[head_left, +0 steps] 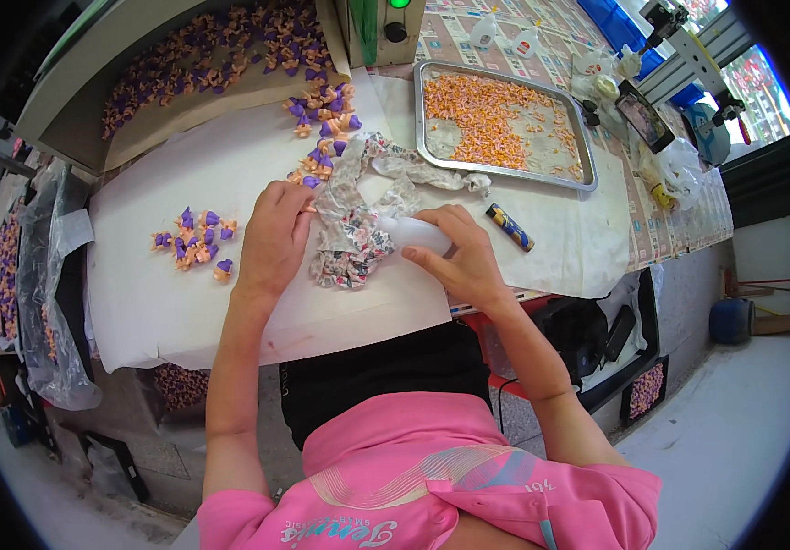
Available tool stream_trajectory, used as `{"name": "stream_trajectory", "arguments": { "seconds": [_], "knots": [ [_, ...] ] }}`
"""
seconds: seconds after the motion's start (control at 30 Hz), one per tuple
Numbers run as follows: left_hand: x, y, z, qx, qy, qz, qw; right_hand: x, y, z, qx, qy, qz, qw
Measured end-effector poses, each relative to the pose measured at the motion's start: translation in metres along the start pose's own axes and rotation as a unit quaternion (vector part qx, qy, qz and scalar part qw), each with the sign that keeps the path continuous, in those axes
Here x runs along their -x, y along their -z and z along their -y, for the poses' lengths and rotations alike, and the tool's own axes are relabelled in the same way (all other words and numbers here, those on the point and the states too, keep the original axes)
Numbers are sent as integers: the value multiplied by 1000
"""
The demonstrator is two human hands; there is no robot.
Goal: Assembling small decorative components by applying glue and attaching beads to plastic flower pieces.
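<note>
- Left hand [273, 240]: lies palm down on the bench [157, 302], fingers curled loosely onto the left edge of the patterned cloth [349, 240]; fingertips pinch at a small orange piece, though what exactly they hold cannot be told.
- Right hand [462, 261]: closed round a small white bottle [413, 235], its tip pointing left onto the cloth.
- Patterned cloth: crumpled floral rag, between the two hands at the middle of the bench, one strip trailing up and right toward the tray.
- Bench: covered with white sheeting, stained in places.
- Small pile of parts [195, 242]: purple and orange pieces, loose on the sheeting just left of the left hand.
- Larger scatter of parts [323, 124]: same purple and orange kind, above the cloth, running up into the cardboard sheet.
- Cardboard sheet [221, 87]: tilted, upper left, strewn with many of the same pieces.
- Metal tray [503, 126]: rectangular, upper right, holding orange pieces; apart from both hands.
- Dark tube [510, 227]: short, blue and yellow patterned, lying on the sheeting right of the right hand.
- Clear plastic bag [51, 275]: hangs off the bench's left edge.
</note>
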State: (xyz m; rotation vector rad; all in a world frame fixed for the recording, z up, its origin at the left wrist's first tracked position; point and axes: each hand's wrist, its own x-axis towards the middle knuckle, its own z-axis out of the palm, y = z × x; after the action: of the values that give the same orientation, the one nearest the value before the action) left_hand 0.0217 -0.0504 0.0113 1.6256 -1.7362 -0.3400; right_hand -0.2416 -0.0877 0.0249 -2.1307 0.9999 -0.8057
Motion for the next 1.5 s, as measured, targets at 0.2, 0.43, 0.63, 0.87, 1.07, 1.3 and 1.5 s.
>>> {"name": "stream_trajectory", "arguments": {
  "seconds": [0.2,0.43,0.63,0.87,1.07,1.3,1.5],
  "knots": [
    [35,-8,-26,398,192,-69,894,19,4,19,-203,-114,61,971],
    [77,-21,-50,611,255,-50,748,36,-3,32,-273,-114,-51,954],
    [89,-28,-51,618,273,-32,736,43,-7,41,-173,-16,-97,980],
    [92,-30,-50,607,276,-14,745,46,-10,43,-156,-24,-113,981],
    [91,-31,-50,603,278,-16,747,47,-13,38,-153,-23,-101,983],
    [92,-31,-49,603,279,-8,747,48,-15,37,-151,-36,-94,983],
    [92,-30,-50,602,277,-5,749,49,-12,37,-134,-14,-109,985]
  ]
}}
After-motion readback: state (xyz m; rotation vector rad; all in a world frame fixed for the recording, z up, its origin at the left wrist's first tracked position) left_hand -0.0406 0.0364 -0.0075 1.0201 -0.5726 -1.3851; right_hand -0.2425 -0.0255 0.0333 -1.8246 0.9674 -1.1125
